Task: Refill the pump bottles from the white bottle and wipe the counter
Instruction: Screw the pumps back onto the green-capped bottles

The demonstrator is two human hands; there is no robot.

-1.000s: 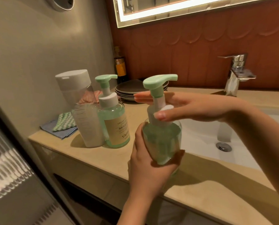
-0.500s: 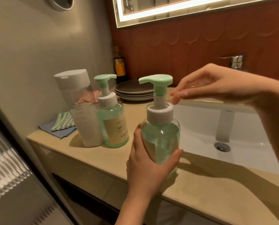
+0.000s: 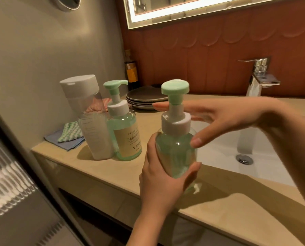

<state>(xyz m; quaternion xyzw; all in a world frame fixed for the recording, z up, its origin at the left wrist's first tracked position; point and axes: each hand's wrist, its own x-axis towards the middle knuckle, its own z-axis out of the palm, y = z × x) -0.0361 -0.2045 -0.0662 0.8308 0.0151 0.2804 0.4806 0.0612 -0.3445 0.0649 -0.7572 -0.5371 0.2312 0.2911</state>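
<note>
Lettering on bottles at the counter's left end

The labelled pump bottle (image 3: 125, 132), near the left end of the counter (image 3: 102, 176), has a cream label (image 3: 130, 141). It reads "FRESH" in small capitals at the top, then a row of Chinese characters beginning "清新", then "YAPIN" in larger letters near the bottom, cut off by the curve. The white bottle (image 3: 93, 132) just beside it has pale lettering up its side, too faint to read. The yellow label on the dark bottle (image 3: 131, 73) in the back corner is illegible.
</note>
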